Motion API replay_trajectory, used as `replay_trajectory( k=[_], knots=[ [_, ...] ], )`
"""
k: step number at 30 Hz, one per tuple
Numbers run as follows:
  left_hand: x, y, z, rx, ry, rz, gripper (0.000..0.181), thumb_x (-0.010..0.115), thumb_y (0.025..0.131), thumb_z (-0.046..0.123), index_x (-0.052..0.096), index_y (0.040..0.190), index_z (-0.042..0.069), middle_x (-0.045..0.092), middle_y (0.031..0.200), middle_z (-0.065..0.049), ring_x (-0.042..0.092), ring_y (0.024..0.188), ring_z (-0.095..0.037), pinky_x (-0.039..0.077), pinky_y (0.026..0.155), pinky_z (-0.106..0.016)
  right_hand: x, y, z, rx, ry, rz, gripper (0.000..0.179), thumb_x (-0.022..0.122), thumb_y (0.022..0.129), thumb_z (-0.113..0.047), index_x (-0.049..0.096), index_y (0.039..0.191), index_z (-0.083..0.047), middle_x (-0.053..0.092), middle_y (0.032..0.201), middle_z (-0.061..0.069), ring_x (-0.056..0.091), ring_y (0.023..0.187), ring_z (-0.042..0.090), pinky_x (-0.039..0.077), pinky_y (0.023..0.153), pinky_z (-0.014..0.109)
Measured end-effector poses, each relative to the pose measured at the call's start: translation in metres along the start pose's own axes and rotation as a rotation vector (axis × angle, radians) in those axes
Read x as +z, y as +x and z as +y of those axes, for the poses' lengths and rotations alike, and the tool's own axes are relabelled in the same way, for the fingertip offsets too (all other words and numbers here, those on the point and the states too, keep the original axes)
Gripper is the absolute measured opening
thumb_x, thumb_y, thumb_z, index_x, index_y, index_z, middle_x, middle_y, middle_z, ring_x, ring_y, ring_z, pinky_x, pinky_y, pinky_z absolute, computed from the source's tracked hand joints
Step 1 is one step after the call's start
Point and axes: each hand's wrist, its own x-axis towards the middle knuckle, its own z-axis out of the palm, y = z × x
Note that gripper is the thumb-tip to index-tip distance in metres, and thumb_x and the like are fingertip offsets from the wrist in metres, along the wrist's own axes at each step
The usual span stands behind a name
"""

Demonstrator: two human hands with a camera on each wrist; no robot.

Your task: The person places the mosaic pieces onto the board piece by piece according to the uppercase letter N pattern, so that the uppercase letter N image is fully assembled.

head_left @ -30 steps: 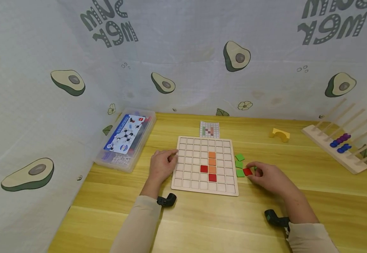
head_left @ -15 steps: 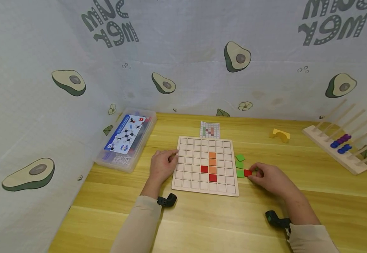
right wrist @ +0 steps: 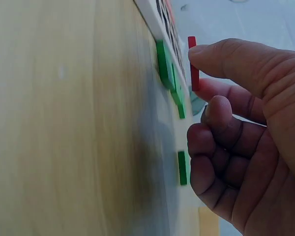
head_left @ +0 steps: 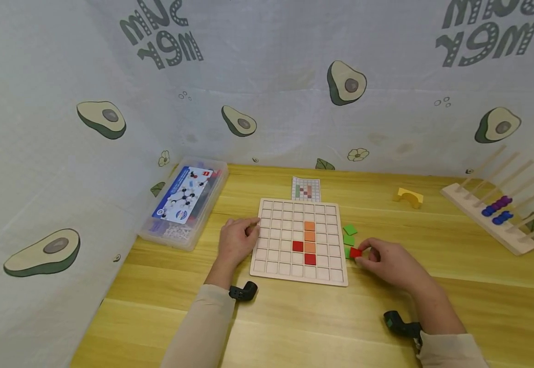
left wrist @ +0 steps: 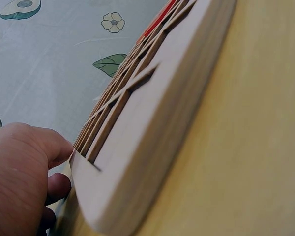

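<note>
My right hand (head_left: 384,260) pinches a small red square tile (head_left: 355,253) between thumb and fingertip, just right of the wooden grid board (head_left: 276,266). The right wrist view shows the red tile (right wrist: 193,64) on edge, raised off the table, the other fingers curled below it. Green tiles (head_left: 349,239) lie along the board's right side, one partly covered by the red tile. A separate green tile (right wrist: 182,167) lies under the hand. My left hand (head_left: 236,239) touches the board's left edge with its fingertips. Three orange tiles (head_left: 310,236) and two red tiles (head_left: 310,259) sit in the board's cells.
A printed grid card (head_left: 306,190) lies behind the board. To the left stands a clear plastic box (head_left: 204,217) with a blue label. A yellow arch block (head_left: 408,197) and a wooden peg rack (head_left: 492,220) with blue and purple beads stand at the right.
My right hand has lifted the red tile and moved it slightly left, over the nearest green tile. The left hand stays at the board's edge.
</note>
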Motion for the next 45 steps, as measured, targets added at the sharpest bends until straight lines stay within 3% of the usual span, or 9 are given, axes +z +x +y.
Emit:
replay_trajectory(
  k=[11,20,28,45],
  knots=[
    [-0.001,0.002,0.001,0.008,0.01,0.005,0.028,0.065,0.098,0.029,0.077,0.123,0.023,0.061,0.07,0.005,0.045,0.072,-0.017,0.039,0.081,-0.037,0.02,0.004,-0.029,-0.149,0.059,-0.024,0.021,0.074,0.093,-0.027,0.067,0.108,-0.014,0.05,0.07,-0.004,0.043,0.058,0.007,0.035,0.053,0.023],
    [-0.003,0.001,0.001,0.007,0.0,-0.002,0.028,0.065,0.099,0.029,0.077,0.123,0.022,0.06,0.069,0.005,0.047,0.074,-0.017,0.039,0.081,-0.039,0.031,0.012,-0.045,-0.139,0.059,-0.041,0.021,0.074,0.094,-0.03,0.068,0.11,-0.017,0.05,0.069,-0.004,0.045,0.058,0.009,0.036,0.053,0.023],
    [-0.001,0.002,0.0,0.007,0.011,0.0,0.028,0.065,0.098,0.029,0.077,0.122,0.023,0.061,0.07,0.005,0.046,0.072,-0.016,0.039,0.08,-0.038,0.037,0.016,-0.054,-0.177,0.05,-0.024,0.019,0.074,0.093,-0.028,0.068,0.108,-0.019,0.048,0.067,-0.006,0.043,0.057,0.007,0.035,0.053,0.022],
    [0.001,0.002,-0.003,0.033,0.005,0.02,0.027,0.065,0.098,0.028,0.078,0.122,0.022,0.06,0.068,0.005,0.044,0.07,-0.016,0.038,0.077,-0.036,0.046,0.024,-0.061,-0.172,0.015,-0.037,0.02,0.075,0.093,-0.026,0.069,0.109,-0.017,0.051,0.069,-0.006,0.045,0.06,0.008,0.036,0.056,0.023]
  ],
)
